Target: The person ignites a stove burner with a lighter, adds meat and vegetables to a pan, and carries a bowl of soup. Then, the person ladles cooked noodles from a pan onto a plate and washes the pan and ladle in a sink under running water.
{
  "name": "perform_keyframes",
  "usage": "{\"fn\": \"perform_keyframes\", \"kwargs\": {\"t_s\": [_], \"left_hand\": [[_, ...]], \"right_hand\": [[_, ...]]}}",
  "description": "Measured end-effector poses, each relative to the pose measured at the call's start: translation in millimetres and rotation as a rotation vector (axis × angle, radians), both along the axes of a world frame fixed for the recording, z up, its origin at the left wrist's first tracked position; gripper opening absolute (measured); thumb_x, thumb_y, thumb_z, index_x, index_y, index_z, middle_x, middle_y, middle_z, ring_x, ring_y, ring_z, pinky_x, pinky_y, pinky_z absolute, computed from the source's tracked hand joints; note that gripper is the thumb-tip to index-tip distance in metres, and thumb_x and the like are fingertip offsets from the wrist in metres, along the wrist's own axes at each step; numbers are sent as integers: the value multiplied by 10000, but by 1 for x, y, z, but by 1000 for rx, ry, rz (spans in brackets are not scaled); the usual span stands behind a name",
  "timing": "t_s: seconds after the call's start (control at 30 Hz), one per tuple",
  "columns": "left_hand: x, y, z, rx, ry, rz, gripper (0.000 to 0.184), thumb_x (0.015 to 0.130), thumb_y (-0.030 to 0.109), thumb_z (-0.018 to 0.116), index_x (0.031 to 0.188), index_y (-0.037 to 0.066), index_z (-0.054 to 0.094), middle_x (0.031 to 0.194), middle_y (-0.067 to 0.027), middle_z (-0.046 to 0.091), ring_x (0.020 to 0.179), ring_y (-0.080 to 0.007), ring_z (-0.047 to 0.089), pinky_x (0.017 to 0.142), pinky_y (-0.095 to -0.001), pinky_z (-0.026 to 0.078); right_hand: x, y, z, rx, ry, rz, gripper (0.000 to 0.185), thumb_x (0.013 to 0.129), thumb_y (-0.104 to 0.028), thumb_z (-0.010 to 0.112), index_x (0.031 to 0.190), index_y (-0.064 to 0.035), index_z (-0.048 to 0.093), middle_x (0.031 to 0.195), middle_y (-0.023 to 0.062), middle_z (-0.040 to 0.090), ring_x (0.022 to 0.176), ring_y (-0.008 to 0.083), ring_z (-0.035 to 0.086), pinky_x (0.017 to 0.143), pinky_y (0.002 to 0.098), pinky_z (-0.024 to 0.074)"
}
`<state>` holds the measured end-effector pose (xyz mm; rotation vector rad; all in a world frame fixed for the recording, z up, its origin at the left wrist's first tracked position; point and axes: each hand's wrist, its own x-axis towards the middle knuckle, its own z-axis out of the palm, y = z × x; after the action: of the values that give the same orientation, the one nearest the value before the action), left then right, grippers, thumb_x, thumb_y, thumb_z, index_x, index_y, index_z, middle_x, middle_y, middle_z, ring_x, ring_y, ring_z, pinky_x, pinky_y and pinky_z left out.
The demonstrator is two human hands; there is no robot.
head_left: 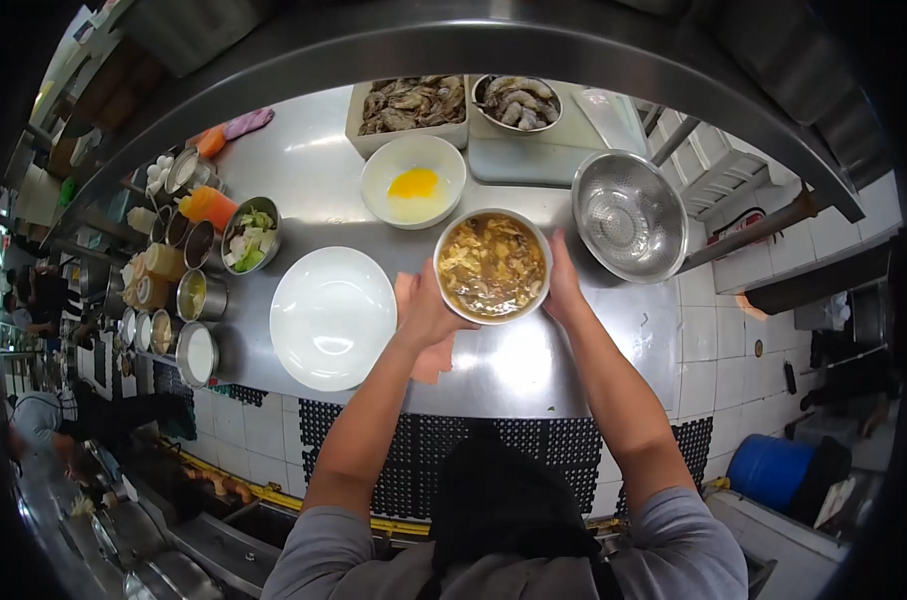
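A white bowl of brown soup with egg ribbons is held between my two hands above the steel counter. My left hand wraps the bowl's left side, with an orange-pink cloth beneath that hand. On the opposite side, my right hand grips the rim area, its fingers partly hidden behind the bowl. Left of the bowl lies a large white plate with nothing on it. Just behind stands a white bowl with egg yolk and clear liquid. To the right is a perforated steel colander.
At the back are a tub of raw shrimp, a smaller bowl of shrimp and a cutting board. Chopped greens fill a steel bowl at left, near sauce bottles and several containers. A steel shelf crosses overhead.
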<state>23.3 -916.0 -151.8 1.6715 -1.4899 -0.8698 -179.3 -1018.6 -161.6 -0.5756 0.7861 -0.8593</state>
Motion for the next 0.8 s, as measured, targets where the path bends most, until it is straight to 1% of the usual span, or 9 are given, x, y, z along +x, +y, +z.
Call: {"fn": "perform_keyframes", "kwargs": {"t_s": [0.17, 0.33, 0.37, 0.4, 0.43, 0.53, 0.6, 0.73, 0.8], "left_hand": [[-28, 21, 24, -109, 158, -110, 1083, 454, 168, 935, 1331, 11, 319, 1263, -147, 483, 1183, -297, 483, 1011, -393, 415], [-80, 51, 44, -96, 290, -203, 1131, 471, 186, 945, 1363, 8, 272, 1318, -131, 415, 1218, -277, 454, 1056, -388, 382], [-92, 61, 48, -83, 223, -193, 1155, 475, 190, 946, 1374, 8, 244, 1330, -135, 398, 1234, -280, 440, 1060, -388, 376], [-105, 71, 52, -71, 156, -182, 1179, 478, 194, 948, 1385, 8, 217, 1343, -138, 381, 1250, -283, 425, 1064, -388, 369], [-118, 78, 51, -93, 208, -235, 1216, 486, 206, 948, 1398, 10, 167, 1368, -141, 352, 1279, -278, 394, 1076, -392, 353], [-168, 103, 62, -98, 341, -259, 1219, 489, 200, 947, 1398, 12, 158, 1373, -138, 358, 1283, -264, 393, 1078, -394, 354], [-201, 117, 67, -57, 351, -267, 1234, 481, 164, 945, 1409, 21, 143, 1377, -133, 363, 1284, -259, 400, 1078, -390, 364], [-277, 143, 88, -10, 393, -261, 1267, 464, 68, 927, 1436, 52, 115, 1389, -123, 365, 1281, -248, 413, 1066, -392, 395], [-312, 149, 99, -20, 515, -323, 1265, 470, 23, 908, 1448, 66, 106, 1396, -110, 363, 1285, -243, 410, 1067, -393, 394]], "right_hand": [[-30, 39, 31, -12, 0, -15, 727, 969, -606, 238, 1342, -10, 424, 1306, 188, 520, 1204, 272, 523, 1024, 396, 427], [-87, 81, 51, 23, 9, -73, 726, 978, -592, 203, 1354, -5, 406, 1317, 174, 512, 1219, 265, 508, 1036, 395, 416], [-104, 90, 49, -21, -4, -51, 678, 988, -567, 202, 1402, -55, 364, 1346, 158, 493, 1230, 257, 501, 1045, 393, 414], [-118, 99, 55, 19, -24, -60, 675, 994, -553, 201, 1416, -47, 346, 1357, 158, 485, 1243, 252, 489, 1059, 392, 397], [-134, 110, 59, -7, -5, -60, 674, 996, -547, 199, 1421, -42, 339, 1366, 159, 476, 1252, 250, 480, 1066, 389, 387], [-186, 137, 69, -69, -3, -74, 670, 1004, -531, 197, 1432, -30, 322, 1379, 159, 465, 1275, 244, 457, 1077, 374, 368], [-220, 154, 76, -158, 39, -85, 711, 989, -567, 189, 1412, -16, 339, 1371, 163, 467, 1266, 255, 463, 1074, 386, 370], [-300, 180, 89, -218, 42, -86, 662, 1010, -517, 233, 1428, -15, 337, 1393, 135, 455, 1263, 203, 458, 1055, 339, 372], [-340, 189, 95, -213, 57, -89, 658, 1011, -514, 238, 1424, -13, 343, 1385, 133, 463, 1257, 197, 462, 1050, 334, 373]]}}
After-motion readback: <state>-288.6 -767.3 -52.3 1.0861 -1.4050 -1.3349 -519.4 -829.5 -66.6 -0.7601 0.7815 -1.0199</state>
